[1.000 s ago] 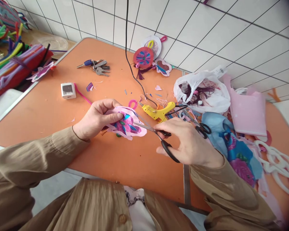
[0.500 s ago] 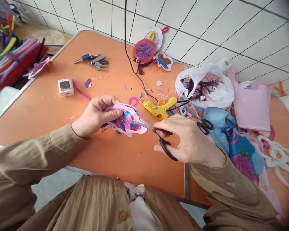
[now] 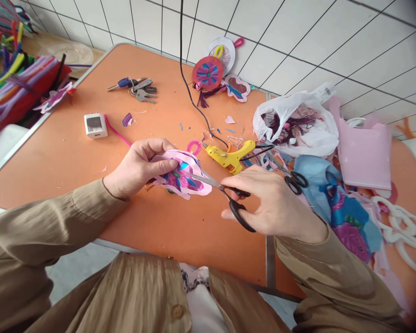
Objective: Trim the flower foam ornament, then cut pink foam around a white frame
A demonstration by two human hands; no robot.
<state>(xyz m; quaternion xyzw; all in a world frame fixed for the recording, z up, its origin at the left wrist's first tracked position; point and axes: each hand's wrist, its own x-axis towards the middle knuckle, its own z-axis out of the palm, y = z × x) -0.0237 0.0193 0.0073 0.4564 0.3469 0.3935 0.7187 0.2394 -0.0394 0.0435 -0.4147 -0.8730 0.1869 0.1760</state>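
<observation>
– One pink, wavy-edged piece with a purple-and-blue flower design (image 3: 185,178): where is it?
– Over the orange tabletop (image 3: 194,231), pinched by its left side in the left hand (image 3: 137,166), thumb on top, the other fingers mostly hidden.
– And the right hand (image 3: 268,199)?
– Closed around the black handles of a pair of metal scissors (image 3: 241,217). The handles stand apart, and the blades point left across the piece. I can't tell whether its edge lies between them.
– What lies near?
– Just beyond the right hand, a yellow glue gun (image 3: 229,157), its nozzle beside a fuzzy pink loop (image 3: 194,147). To the right of it, a second, black-handled pair of scissors (image 3: 296,182) lies near a crumpled light-blue cloth (image 3: 314,173).
– Farther off?
– A white plastic bag (image 3: 327,134) with dark purple tassels (image 3: 275,124) in it, and, toward the tiled wall (image 3: 280,41), a round red ornament (image 3: 208,73). Metal keys (image 3: 143,95) lie at the far left, beyond a white, boxy plug adapter (image 3: 96,126).
</observation>
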